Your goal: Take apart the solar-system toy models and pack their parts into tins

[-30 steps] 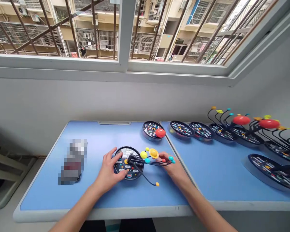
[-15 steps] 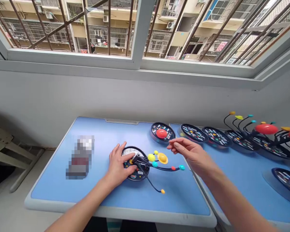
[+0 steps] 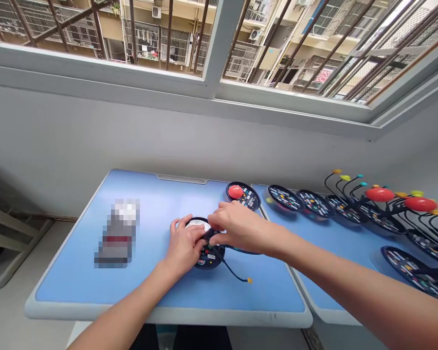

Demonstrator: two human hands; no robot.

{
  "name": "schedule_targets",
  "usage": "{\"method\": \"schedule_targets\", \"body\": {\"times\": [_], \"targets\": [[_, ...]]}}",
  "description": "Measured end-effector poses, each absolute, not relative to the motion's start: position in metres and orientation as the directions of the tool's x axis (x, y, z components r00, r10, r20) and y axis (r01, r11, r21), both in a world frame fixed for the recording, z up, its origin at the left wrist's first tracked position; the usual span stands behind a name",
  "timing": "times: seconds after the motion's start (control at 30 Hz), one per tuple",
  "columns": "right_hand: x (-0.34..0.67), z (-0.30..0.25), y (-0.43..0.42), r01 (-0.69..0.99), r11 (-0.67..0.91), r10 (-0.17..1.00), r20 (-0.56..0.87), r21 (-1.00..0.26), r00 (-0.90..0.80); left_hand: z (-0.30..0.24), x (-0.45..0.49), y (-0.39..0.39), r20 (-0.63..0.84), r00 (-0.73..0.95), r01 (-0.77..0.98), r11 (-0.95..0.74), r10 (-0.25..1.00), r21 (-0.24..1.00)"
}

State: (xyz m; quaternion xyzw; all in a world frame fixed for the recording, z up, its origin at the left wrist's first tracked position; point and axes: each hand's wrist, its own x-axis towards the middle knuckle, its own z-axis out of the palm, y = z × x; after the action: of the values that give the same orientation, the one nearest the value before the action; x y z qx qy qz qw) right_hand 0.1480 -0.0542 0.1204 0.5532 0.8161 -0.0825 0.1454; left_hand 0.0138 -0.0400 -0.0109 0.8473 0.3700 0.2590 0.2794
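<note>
Your L hand (image 3: 184,248) sits palm-down on the near side of the round black base disc (image 3: 209,257), fingers spread wide, prob. pinning it so it can't slide or spin on the desk (image 3: 160,311). Your R hand (image 3: 239,226) reaches across from the right, fingers curled narrow around the dark hub post (image 3: 209,236) at the disc's middle; how firm that hold is can't be seen. A black wire arm (image 3: 231,270) w/ a yellow-orange ball tip (image 3: 249,280) droops off the disc toward the desk's front edge, w/ open blue surface in front and to the left. Further left stands a pixelated object (image 3: 117,233), well clear of your hands. Just past your R hand lies another disc (image 3: 248,197) w/ a red ball (image 3: 235,191). Beyond the desk's right edge, a 2nd desk (image 3: 336,272) carries a row of flat discs (image 3: 282,198), then wired models w/ red spheres (image 3: 379,194).
</note>
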Motion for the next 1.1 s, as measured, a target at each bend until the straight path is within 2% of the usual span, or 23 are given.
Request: {"method": "schedule_targets", "body": {"times": [0.1, 0.27, 0.43, 0.53, 0.6, 0.7, 0.83, 0.9, 1.1], "targets": [[0.14, 0.118, -0.052, 0.915, 0.388, 0.868, -0.378, 0.111, -0.322, -0.013, 0.014, -0.04, 0.264, 0.592, 0.454, -0.586, 0.761, 0.672], [0.139, 0.106, -0.048, 0.911, 0.394, 0.884, -0.323, 0.124, -0.338, -0.015, 0.013, -0.04, 0.268, 0.605, 0.438, -0.594, 0.75, 0.674], [0.144, 0.116, -0.046, 0.919, 0.393, 0.89, -0.255, 0.011, -0.378, -0.013, 0.012, -0.04, 0.252, 0.604, 0.458, -0.589, 0.756, 0.666], [0.149, 0.136, -0.044, 0.946, 0.319, 0.923, -0.209, -0.058, -0.324, -0.011, 0.012, -0.04, 0.244, 0.609, 0.457, -0.585, 0.755, 0.67], [0.155, 0.145, -0.042, 0.958, 0.248, 0.934, -0.229, -0.143, -0.276, -0.01, 0.012, -0.04, 0.246, 0.608, 0.453, -0.584, 0.755, 0.673], [0.17, 0.147, -0.038, 0.928, 0.107, 0.913, -0.334, -0.356, -0.234, -0.01, 0.012, -0.04, 0.254, 0.611, 0.45, -0.593, 0.75, 0.667], [0.196, 0.142, -0.033, 0.734, -0.079, 0.899, -0.367, -0.674, -0.24, -0.012, 0.012, -0.039, 0.287, 0.605, 0.445, -0.614, 0.743, 0.652], [0.208, 0.139, -0.031, 0.652, -0.112, 0.908, -0.344, -0.75, -0.239, -0.014, 0.012, -0.038, 0.306, 0.596, 0.442, -0.622, 0.742, 0.646], [0.224, 0.096, -0.031, 0.465, -0.183, 0.917, -0.321, -0.866, -0.238, -0.017, 0.013, -0.036, 0.328, 0.6, 0.439, -0.643, 0.73, 0.628]]}}
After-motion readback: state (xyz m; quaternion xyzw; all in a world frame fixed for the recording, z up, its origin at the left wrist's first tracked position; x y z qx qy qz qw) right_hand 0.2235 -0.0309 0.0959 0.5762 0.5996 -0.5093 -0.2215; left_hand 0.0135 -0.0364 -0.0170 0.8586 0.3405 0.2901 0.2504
